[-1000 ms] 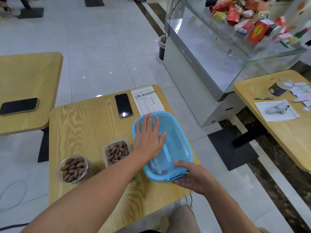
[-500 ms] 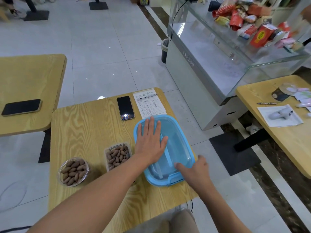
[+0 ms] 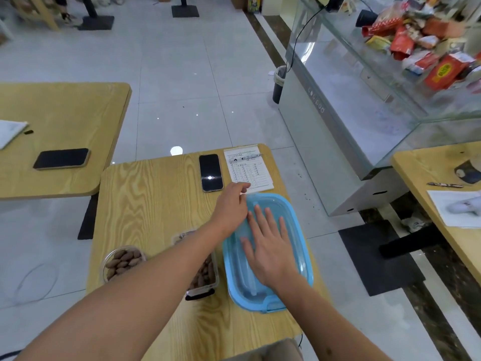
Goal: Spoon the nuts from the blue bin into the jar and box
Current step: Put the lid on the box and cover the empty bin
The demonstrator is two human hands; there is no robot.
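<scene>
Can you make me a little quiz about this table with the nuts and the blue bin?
1. True or false: the right hand lies flat on the lid of the blue bin.
2. What lies beside the phone at the far edge of the table? A) a sheet of paper B) a cup C) a banana
3. Fill in: both the round jar and the box hold ____.

Key
1. True. Its fingers are spread on the clear lid, while the left hand reaches to the bin's far corner.
2. A, the sheet of paper.
3. Nuts.
</scene>
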